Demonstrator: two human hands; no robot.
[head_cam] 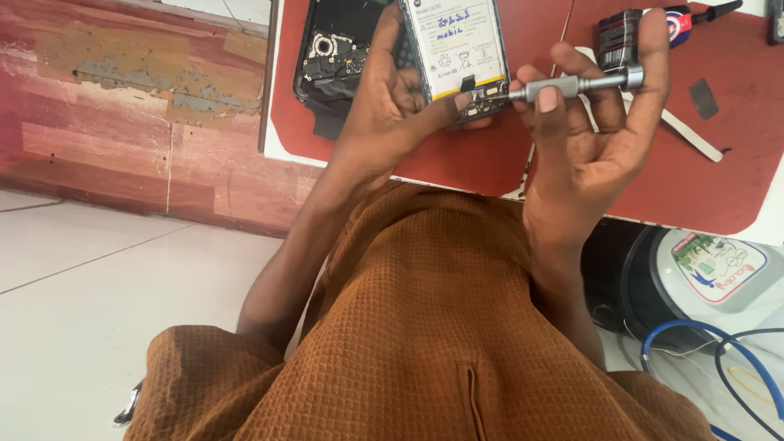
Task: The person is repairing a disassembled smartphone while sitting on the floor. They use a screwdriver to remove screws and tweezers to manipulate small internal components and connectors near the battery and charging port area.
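An opened phone (457,49) with a white battery showing lies over a red mat (457,163). My left hand (384,106) grips the phone from its left side, thumb pressed at its lower edge. My right hand (592,131) holds a small metal screwdriver (572,84), index finger on its cap, the tip set against the phone's lower right corner. A second dismantled phone body (331,57), black with exposed parts, lies to the left of the held phone.
A black cylindrical item (618,37) and a white flat tool (690,135) lie on the red mat (719,188) at right. Below the table stand a white-lidded container (719,269) and blue cables (710,343). Red worn wall and white tiled floor at left.
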